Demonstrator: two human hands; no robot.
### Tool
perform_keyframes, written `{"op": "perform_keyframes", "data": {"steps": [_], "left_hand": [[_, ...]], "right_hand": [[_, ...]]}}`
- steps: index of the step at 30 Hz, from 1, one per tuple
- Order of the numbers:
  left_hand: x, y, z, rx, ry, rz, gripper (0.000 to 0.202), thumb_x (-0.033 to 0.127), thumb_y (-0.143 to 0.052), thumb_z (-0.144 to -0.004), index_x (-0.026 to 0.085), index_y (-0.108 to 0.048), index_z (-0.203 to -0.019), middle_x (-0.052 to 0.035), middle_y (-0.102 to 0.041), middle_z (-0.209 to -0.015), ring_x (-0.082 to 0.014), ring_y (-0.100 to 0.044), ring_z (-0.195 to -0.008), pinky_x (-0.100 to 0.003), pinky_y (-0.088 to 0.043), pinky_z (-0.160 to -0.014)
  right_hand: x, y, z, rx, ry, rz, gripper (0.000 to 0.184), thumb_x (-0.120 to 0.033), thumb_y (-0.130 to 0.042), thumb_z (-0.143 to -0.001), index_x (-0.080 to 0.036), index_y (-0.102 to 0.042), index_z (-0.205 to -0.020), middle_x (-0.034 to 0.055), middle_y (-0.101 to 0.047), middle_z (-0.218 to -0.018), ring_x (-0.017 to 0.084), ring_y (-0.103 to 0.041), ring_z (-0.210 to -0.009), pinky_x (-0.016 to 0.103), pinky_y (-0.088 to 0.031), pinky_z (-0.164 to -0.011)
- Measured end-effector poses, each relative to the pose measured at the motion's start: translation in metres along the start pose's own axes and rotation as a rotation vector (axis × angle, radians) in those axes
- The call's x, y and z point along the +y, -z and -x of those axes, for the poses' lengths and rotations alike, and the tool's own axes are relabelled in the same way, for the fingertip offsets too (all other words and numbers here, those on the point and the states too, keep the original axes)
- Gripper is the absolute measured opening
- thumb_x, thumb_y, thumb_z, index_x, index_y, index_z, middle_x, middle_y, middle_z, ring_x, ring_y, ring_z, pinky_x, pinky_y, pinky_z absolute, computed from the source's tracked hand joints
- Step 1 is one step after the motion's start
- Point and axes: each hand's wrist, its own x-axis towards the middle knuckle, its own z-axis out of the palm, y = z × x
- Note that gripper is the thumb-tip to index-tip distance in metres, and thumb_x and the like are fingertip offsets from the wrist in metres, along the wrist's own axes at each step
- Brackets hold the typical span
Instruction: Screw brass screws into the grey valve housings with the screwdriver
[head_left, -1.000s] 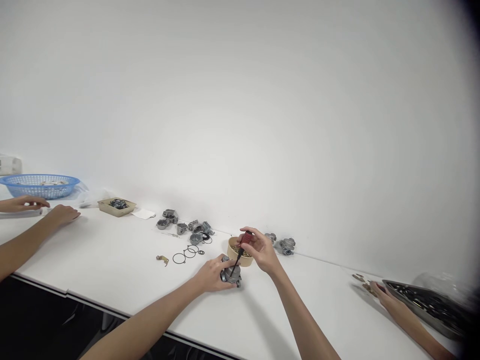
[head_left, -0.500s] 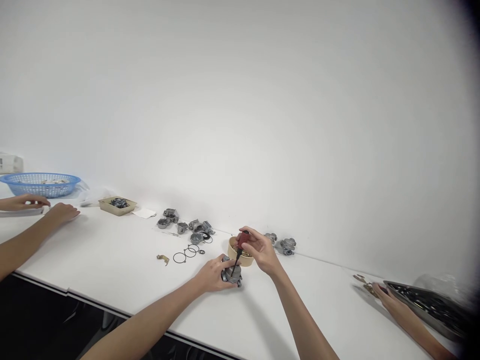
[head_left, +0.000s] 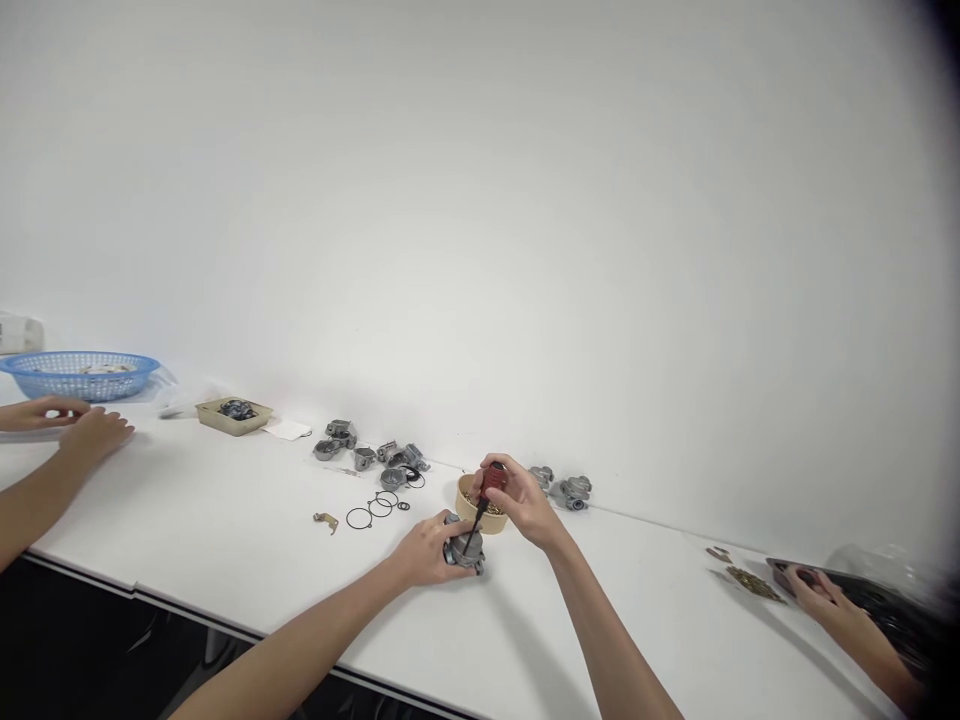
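My left hand [head_left: 426,552] is closed around a grey cast-metal housing [head_left: 466,548], steadying it on the white table. Closed on the red handle of a screwdriver [head_left: 491,484], my right hand [head_left: 521,502] keeps the tool slanted, its dark shaft reaching down to the top of the housing. The exact spot under the tip is too small to make out. Right behind the housing stands a round tan tub [head_left: 492,522] of small brass-coloured pieces, partly covered by my right hand. Thin black rubber rings [head_left: 371,510] and a brass-coloured bracket [head_left: 325,521] lie to the left.
More grey housings [head_left: 394,465] stand along the wall, with others [head_left: 574,492] behind my right hand. A beige tray [head_left: 234,416] and blue basket [head_left: 82,377] are at left, near a co-worker's hands [head_left: 96,432]. Another person's hand [head_left: 821,600] is over a dark tray [head_left: 892,615] at right.
The screwdriver's handle has tipped slightly to the right; my left hand and the housing stay put. The right-hand person's hand has moved from the brass pile to the dark tray. The left co-worker's hands shifted left.
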Motion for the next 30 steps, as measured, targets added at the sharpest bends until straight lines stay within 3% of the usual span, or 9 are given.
{"op": "perform_keyframes", "data": {"steps": [6,8,12,15,20,22,24,28,30], "left_hand": [[0.001,-0.003,-0.001,0.014,0.041,-0.007,0.068,0.057,-0.077,-0.071,0.031,-0.060,-0.132,-0.0035,-0.060,-0.097,-0.0199,-0.063,-0.082,-0.034,-0.053,-0.079],[0.000,-0.005,-0.001,0.023,0.044,-0.013,0.069,0.057,-0.077,-0.070,0.030,-0.060,-0.131,-0.0037,-0.060,-0.097,-0.0200,-0.063,-0.081,-0.034,-0.053,-0.080],[-0.004,-0.006,-0.001,0.017,0.043,0.002,0.071,0.058,-0.077,-0.070,0.029,-0.059,-0.133,-0.0051,-0.062,-0.102,-0.0225,-0.064,-0.087,-0.036,-0.053,-0.082],[-0.005,-0.005,0.000,0.007,0.032,0.007,0.071,0.059,-0.077,-0.071,0.031,-0.058,-0.134,-0.0049,-0.062,-0.105,-0.0226,-0.064,-0.089,-0.036,-0.053,-0.083],[0.000,-0.005,0.000,0.022,0.026,-0.021,0.069,0.055,-0.077,-0.072,0.034,-0.057,-0.134,-0.0034,-0.059,-0.100,-0.0201,-0.063,-0.084,-0.032,-0.053,-0.078],[0.001,-0.006,0.000,0.028,0.035,-0.023,0.069,0.055,-0.078,-0.071,0.034,-0.058,-0.134,-0.0029,-0.059,-0.098,-0.0198,-0.062,-0.083,-0.032,-0.053,-0.077],[0.001,-0.006,0.000,0.027,0.040,-0.017,0.069,0.056,-0.078,-0.070,0.033,-0.059,-0.133,-0.0029,-0.059,-0.097,-0.0201,-0.063,-0.082,-0.033,-0.053,-0.077],[-0.002,-0.004,0.000,0.020,0.029,-0.007,0.069,0.056,-0.078,-0.071,0.029,-0.059,-0.132,-0.0053,-0.061,-0.101,-0.0229,-0.063,-0.087,-0.037,-0.053,-0.082],[-0.002,-0.003,0.000,0.014,0.019,-0.006,0.070,0.056,-0.077,-0.071,0.029,-0.059,-0.133,-0.0054,-0.061,-0.101,-0.0230,-0.063,-0.087,-0.037,-0.053,-0.082]], "right_hand": [[0.008,-0.024,0.005,0.387,0.012,0.164,0.030,-0.036,-0.066,-0.087,-0.022,-0.051,-0.110,0.0027,-0.060,-0.083,0.017,-0.062,-0.070,0.034,-0.056,-0.071],[0.004,-0.027,0.006,0.324,0.013,0.160,0.030,-0.037,-0.062,-0.090,-0.023,-0.051,-0.114,0.0054,-0.062,-0.090,0.018,-0.063,-0.077,0.034,-0.056,-0.073],[-0.007,-0.018,0.006,-0.013,-0.006,0.021,0.032,-0.041,-0.063,-0.090,-0.022,-0.057,-0.114,0.0114,-0.065,-0.109,0.025,-0.065,-0.103,0.042,-0.056,-0.086],[-0.008,-0.009,0.005,-0.064,-0.015,-0.003,0.029,-0.042,-0.067,-0.087,-0.021,-0.060,-0.105,0.0101,-0.067,-0.102,0.025,-0.067,-0.094,0.044,-0.056,-0.085],[0.004,-0.008,0.007,0.372,-0.011,0.199,0.031,-0.041,-0.072,-0.082,-0.020,-0.058,-0.101,0.0043,-0.063,-0.084,0.019,-0.064,-0.074,0.034,-0.058,-0.070],[0.007,-0.010,0.008,0.460,-0.012,0.261,0.034,-0.041,-0.072,-0.081,-0.019,-0.059,-0.104,0.0047,-0.063,-0.083,0.019,-0.063,-0.073,0.034,-0.058,-0.069],[0.007,-0.012,0.009,0.387,-0.008,0.242,0.036,-0.042,-0.069,-0.085,-0.020,-0.059,-0.110,0.0064,-0.064,-0.088,0.020,-0.065,-0.077,0.036,-0.058,-0.074],[0.001,-0.011,0.006,0.068,0.007,0.059,0.042,-0.045,-0.064,-0.089,-0.022,-0.056,-0.124,0.0122,-0.064,-0.112,0.025,-0.066,-0.101,0.043,-0.057,-0.089],[0.000,-0.009,0.003,0.014,0.008,0.013,0.040,-0.045,-0.065,-0.089,-0.022,-0.057,-0.121,0.0119,-0.064,-0.111,0.025,-0.065,-0.102,0.043,-0.057,-0.088]]}}
